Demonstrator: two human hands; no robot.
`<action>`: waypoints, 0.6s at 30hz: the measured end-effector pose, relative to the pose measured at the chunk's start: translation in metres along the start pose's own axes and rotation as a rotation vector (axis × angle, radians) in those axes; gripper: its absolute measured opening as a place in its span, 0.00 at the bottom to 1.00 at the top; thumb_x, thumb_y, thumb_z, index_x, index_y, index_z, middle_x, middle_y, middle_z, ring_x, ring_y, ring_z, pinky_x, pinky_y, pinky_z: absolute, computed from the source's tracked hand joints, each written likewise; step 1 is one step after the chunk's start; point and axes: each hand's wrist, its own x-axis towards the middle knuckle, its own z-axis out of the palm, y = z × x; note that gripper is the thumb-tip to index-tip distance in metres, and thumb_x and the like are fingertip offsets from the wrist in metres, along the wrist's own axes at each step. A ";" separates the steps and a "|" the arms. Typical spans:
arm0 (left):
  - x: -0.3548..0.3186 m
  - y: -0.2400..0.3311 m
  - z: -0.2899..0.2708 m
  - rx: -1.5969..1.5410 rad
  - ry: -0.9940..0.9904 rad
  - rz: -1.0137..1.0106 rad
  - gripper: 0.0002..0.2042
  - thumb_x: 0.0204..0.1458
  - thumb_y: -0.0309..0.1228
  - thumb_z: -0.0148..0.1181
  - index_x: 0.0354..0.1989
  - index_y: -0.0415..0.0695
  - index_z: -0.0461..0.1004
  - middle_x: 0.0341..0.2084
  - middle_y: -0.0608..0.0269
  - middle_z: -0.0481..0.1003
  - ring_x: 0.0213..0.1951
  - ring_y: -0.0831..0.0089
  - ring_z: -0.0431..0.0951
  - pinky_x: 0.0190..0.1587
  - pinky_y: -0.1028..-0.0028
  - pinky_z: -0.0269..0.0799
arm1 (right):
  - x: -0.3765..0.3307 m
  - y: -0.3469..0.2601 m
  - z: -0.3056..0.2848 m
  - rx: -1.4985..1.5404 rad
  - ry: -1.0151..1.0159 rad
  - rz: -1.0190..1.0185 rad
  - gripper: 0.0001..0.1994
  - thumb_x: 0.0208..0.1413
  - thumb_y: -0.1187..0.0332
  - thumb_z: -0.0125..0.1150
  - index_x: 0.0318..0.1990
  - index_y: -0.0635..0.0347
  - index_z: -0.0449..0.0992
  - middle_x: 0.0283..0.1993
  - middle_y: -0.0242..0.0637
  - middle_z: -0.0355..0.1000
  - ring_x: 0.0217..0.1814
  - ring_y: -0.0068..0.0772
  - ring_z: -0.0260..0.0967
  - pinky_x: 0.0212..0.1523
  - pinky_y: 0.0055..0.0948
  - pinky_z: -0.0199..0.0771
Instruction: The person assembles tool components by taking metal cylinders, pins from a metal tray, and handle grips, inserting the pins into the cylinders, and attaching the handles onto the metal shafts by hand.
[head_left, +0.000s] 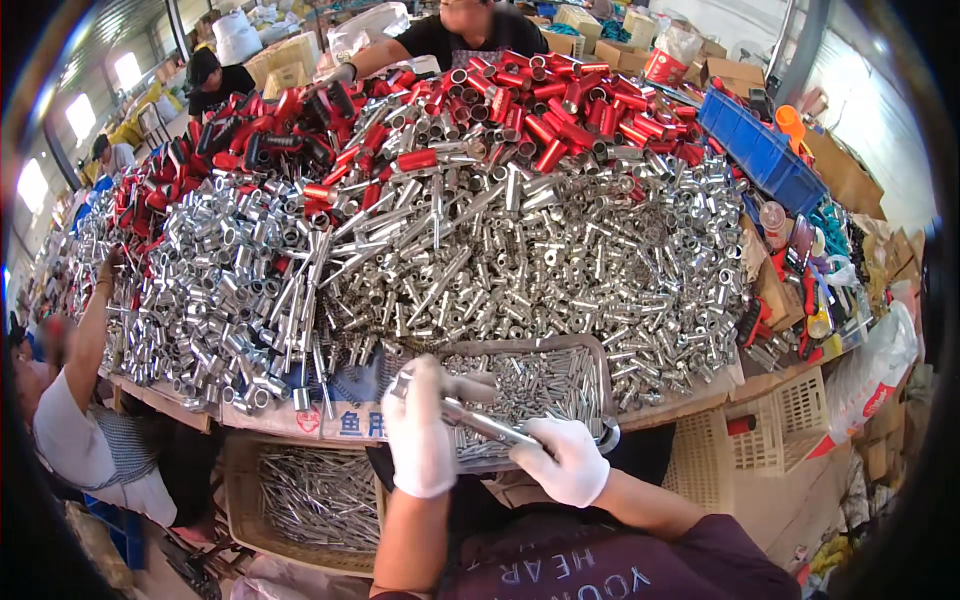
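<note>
Your left hand, white-gloved, is closed round the upper end of a slim silver metal rod, and your right hand grips its lower end, so the piece runs slantwise between your fists, just above the shallow tray of small silver parts at the bench edge. From this single head view I cannot tell whether the two ends are already mated. Keep both wrists in line with the rod so the ends meet straight, and work over the tray so anything dropped lands there. Beyond it rises the heap of silver tubes, with red tubes behind; a basket of finished rods sits low on your left.
</note>
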 end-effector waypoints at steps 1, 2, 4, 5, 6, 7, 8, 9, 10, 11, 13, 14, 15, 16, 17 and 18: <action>0.005 -0.003 -0.008 0.011 -0.028 -0.013 0.14 0.66 0.38 0.48 0.30 0.43 0.66 0.18 0.53 0.75 0.28 0.59 0.81 0.40 0.63 0.76 | -0.001 -0.006 0.002 0.007 -0.030 0.151 0.10 0.55 0.64 0.62 0.33 0.63 0.76 0.27 0.47 0.71 0.28 0.53 0.72 0.28 0.42 0.70; 0.007 -0.007 -0.012 0.018 -0.055 -0.028 0.14 0.66 0.38 0.48 0.29 0.43 0.66 0.18 0.53 0.75 0.28 0.60 0.81 0.40 0.63 0.76 | -0.001 -0.005 0.006 0.006 -0.038 0.159 0.10 0.55 0.64 0.62 0.33 0.63 0.76 0.27 0.47 0.71 0.28 0.53 0.72 0.28 0.42 0.70; 0.013 -0.010 -0.012 0.057 -0.101 0.010 0.15 0.66 0.39 0.48 0.29 0.42 0.68 0.21 0.50 0.78 0.27 0.65 0.82 0.30 0.69 0.77 | 0.001 0.001 0.013 -0.073 0.102 0.141 0.09 0.55 0.65 0.63 0.36 0.62 0.77 0.28 0.45 0.72 0.28 0.51 0.73 0.28 0.40 0.72; 0.015 -0.007 -0.010 0.048 -0.077 0.007 0.15 0.66 0.38 0.49 0.30 0.41 0.69 0.21 0.51 0.79 0.27 0.67 0.82 0.28 0.72 0.76 | 0.008 -0.001 0.014 -0.076 0.101 0.192 0.11 0.54 0.66 0.64 0.41 0.62 0.77 0.30 0.46 0.74 0.30 0.49 0.75 0.31 0.37 0.75; 0.016 -0.007 -0.010 0.047 -0.072 0.005 0.15 0.66 0.38 0.49 0.30 0.41 0.69 0.21 0.51 0.79 0.27 0.67 0.82 0.28 0.72 0.76 | 0.012 -0.001 0.016 -0.075 0.096 0.193 0.11 0.54 0.66 0.64 0.41 0.62 0.77 0.30 0.46 0.74 0.30 0.49 0.75 0.31 0.37 0.75; 0.016 -0.009 -0.010 0.083 -0.089 0.016 0.14 0.66 0.37 0.50 0.31 0.40 0.69 0.22 0.52 0.79 0.27 0.68 0.81 0.27 0.74 0.75 | 0.014 0.000 0.017 0.129 0.049 0.284 0.12 0.54 0.66 0.64 0.42 0.63 0.76 0.32 0.46 0.75 0.31 0.48 0.76 0.32 0.36 0.75; 0.017 -0.011 -0.011 0.120 -0.110 0.027 0.13 0.66 0.36 0.51 0.31 0.40 0.70 0.22 0.53 0.79 0.26 0.69 0.81 0.26 0.77 0.74 | 0.017 0.000 0.019 0.334 0.007 0.373 0.13 0.54 0.66 0.64 0.43 0.64 0.76 0.33 0.46 0.76 0.33 0.47 0.77 0.33 0.34 0.76; 0.018 -0.014 -0.011 0.120 -0.132 0.025 0.13 0.65 0.35 0.52 0.32 0.39 0.70 0.22 0.54 0.80 0.25 0.73 0.80 0.24 0.79 0.71 | 0.024 -0.006 0.015 0.501 -0.069 0.537 0.14 0.53 0.65 0.64 0.44 0.64 0.76 0.32 0.48 0.76 0.32 0.45 0.78 0.34 0.33 0.77; 0.016 -0.013 -0.010 0.120 -0.134 0.023 0.13 0.65 0.35 0.52 0.32 0.39 0.70 0.22 0.54 0.80 0.25 0.73 0.80 0.24 0.79 0.71 | 0.024 -0.006 0.016 0.500 -0.067 0.539 0.14 0.53 0.65 0.64 0.44 0.64 0.76 0.32 0.48 0.76 0.32 0.45 0.78 0.34 0.33 0.77; 0.015 -0.010 -0.008 0.169 -0.104 0.005 0.13 0.65 0.36 0.51 0.32 0.39 0.70 0.23 0.54 0.80 0.24 0.75 0.79 0.24 0.79 0.71 | 0.026 -0.005 0.017 0.252 -0.015 0.387 0.13 0.53 0.66 0.64 0.43 0.63 0.76 0.30 0.48 0.76 0.31 0.45 0.78 0.33 0.35 0.77; 0.017 -0.010 -0.010 0.254 -0.079 0.004 0.13 0.65 0.36 0.52 0.32 0.38 0.70 0.24 0.53 0.80 0.22 0.77 0.78 0.23 0.79 0.71 | 0.026 -0.002 0.021 -0.052 0.076 0.138 0.11 0.53 0.67 0.63 0.41 0.61 0.75 0.26 0.47 0.74 0.27 0.48 0.76 0.31 0.39 0.76; 0.017 -0.013 -0.012 0.249 -0.082 0.003 0.13 0.65 0.36 0.52 0.32 0.38 0.70 0.24 0.53 0.80 0.22 0.77 0.78 0.23 0.79 0.71 | 0.027 -0.003 0.020 -0.120 0.050 0.115 0.08 0.53 0.69 0.61 0.39 0.61 0.75 0.26 0.47 0.74 0.26 0.51 0.75 0.29 0.41 0.75; 0.018 -0.016 -0.014 0.245 -0.075 -0.005 0.14 0.65 0.36 0.52 0.33 0.38 0.71 0.24 0.52 0.81 0.22 0.77 0.77 0.23 0.79 0.71 | 0.027 -0.003 0.019 -0.110 0.025 0.155 0.09 0.53 0.69 0.59 0.40 0.61 0.76 0.28 0.47 0.74 0.28 0.52 0.75 0.31 0.42 0.75; 0.018 -0.019 -0.014 0.241 -0.067 -0.015 0.14 0.65 0.36 0.52 0.33 0.37 0.71 0.25 0.52 0.81 0.21 0.77 0.77 0.23 0.79 0.71 | 0.026 -0.003 0.018 -0.100 0.001 0.195 0.09 0.53 0.68 0.58 0.40 0.61 0.76 0.29 0.48 0.75 0.30 0.53 0.75 0.33 0.43 0.75; 0.017 -0.020 -0.015 0.219 -0.052 -0.009 0.13 0.65 0.35 0.52 0.34 0.36 0.71 0.25 0.51 0.81 0.21 0.77 0.77 0.24 0.78 0.72 | 0.025 -0.002 0.018 -0.103 0.002 0.194 0.09 0.53 0.68 0.58 0.40 0.61 0.76 0.29 0.48 0.75 0.30 0.53 0.75 0.33 0.43 0.75; 0.015 -0.021 -0.017 0.217 -0.053 -0.007 0.13 0.65 0.35 0.52 0.34 0.36 0.71 0.25 0.51 0.81 0.21 0.77 0.77 0.24 0.78 0.72 | 0.024 0.002 0.019 -0.085 0.011 0.210 0.11 0.53 0.69 0.55 0.41 0.63 0.76 0.29 0.48 0.74 0.31 0.50 0.75 0.34 0.41 0.75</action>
